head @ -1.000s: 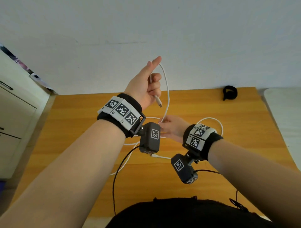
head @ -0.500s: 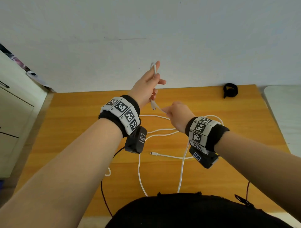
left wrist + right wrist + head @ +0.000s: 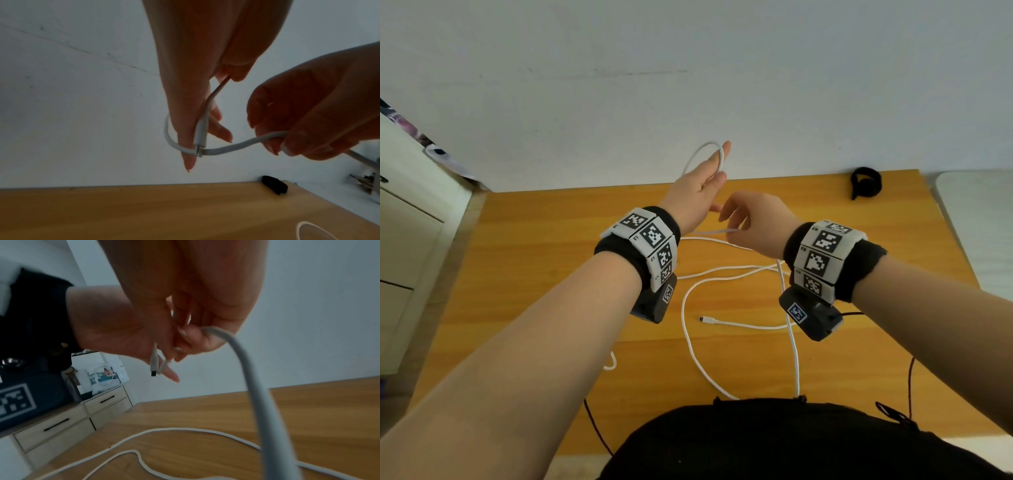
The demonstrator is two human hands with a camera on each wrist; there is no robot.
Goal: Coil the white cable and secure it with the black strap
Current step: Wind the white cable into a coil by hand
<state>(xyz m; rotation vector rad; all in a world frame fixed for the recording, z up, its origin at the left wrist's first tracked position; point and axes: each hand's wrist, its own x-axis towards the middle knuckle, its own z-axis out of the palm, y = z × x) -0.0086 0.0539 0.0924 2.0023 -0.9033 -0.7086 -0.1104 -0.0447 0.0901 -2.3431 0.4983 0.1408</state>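
Spanning below a white wall (image 3: 688,68), wooden table (image 3: 551,240), cable-strewn.

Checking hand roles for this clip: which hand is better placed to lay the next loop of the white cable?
Right. The right hand already pinches the free run of the thin white cable, most lying on the wooden table; the left hand is occupied with the first loop around its fingers.

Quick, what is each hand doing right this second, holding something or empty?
Left hand: fingers mostly straight, thumb pinning the white cable, which loops around the fingers.
Right hand: fingers curled, pinching the same cable further along.
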